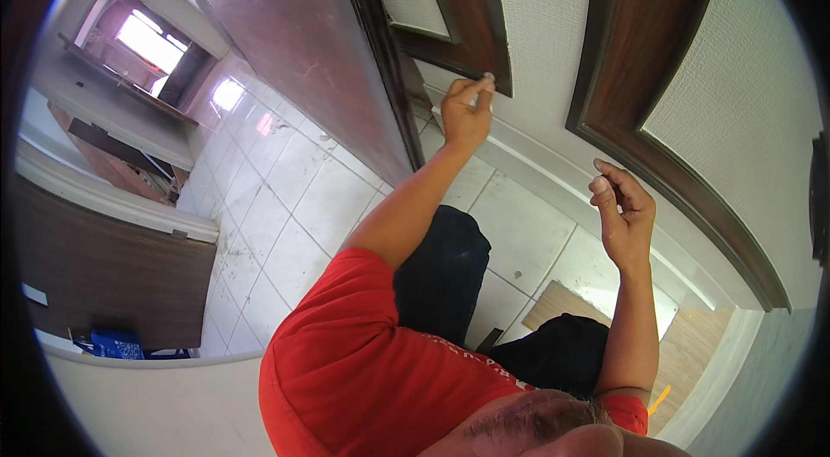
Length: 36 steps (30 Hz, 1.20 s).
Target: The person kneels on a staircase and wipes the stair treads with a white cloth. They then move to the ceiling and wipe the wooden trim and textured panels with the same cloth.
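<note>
Brown wood-look panels with dark edging stand out on a white textured wall (541,22). My left hand (468,108) is at the lower corner of the left wood-look frame (476,58), its thumb and fingertip pinched together at the edging; something small and whitish may be between them, but I cannot tell. My right hand (624,210) is raised in front of the wall, just below the corner of the larger wood-look panel (613,87), with its fingers curled and the thumb close to the index finger. No object shows clearly in it.
A brown door (305,48) stands ajar left of the wall. Tiled floor (305,197) runs beneath and away to a bright window (152,45). A wood-look board (564,304) lies near my knees. Dark furniture (117,262) and a blue bag (117,343) are at lower left.
</note>
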Tool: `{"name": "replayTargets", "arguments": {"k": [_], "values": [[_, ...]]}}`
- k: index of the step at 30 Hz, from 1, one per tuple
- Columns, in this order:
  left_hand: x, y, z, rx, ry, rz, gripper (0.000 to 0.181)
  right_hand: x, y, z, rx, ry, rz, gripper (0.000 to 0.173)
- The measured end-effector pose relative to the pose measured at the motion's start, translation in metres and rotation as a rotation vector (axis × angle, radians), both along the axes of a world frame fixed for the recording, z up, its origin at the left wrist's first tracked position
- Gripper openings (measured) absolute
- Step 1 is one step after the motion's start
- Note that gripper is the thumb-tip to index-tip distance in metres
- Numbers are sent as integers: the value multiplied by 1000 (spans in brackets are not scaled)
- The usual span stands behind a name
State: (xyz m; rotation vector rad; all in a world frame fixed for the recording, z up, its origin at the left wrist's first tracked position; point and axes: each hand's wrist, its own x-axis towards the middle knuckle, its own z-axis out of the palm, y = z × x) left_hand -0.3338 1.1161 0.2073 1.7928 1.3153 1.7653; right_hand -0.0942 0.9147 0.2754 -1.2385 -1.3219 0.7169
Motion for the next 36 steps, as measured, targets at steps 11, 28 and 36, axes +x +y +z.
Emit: {"name": "replayTargets", "arguments": {"k": [11, 28, 36], "values": [[-12, 13, 4, 91, 179, 119, 17, -8, -2, 5, 22, -9, 26, 31], [-11, -6, 23, 41, 406, 98, 18, -10, 1, 2, 21, -17, 34, 34], [-10, 2, 14, 63, 317, 120, 18, -6, 1, 3, 26, -22, 18, 34]]}}
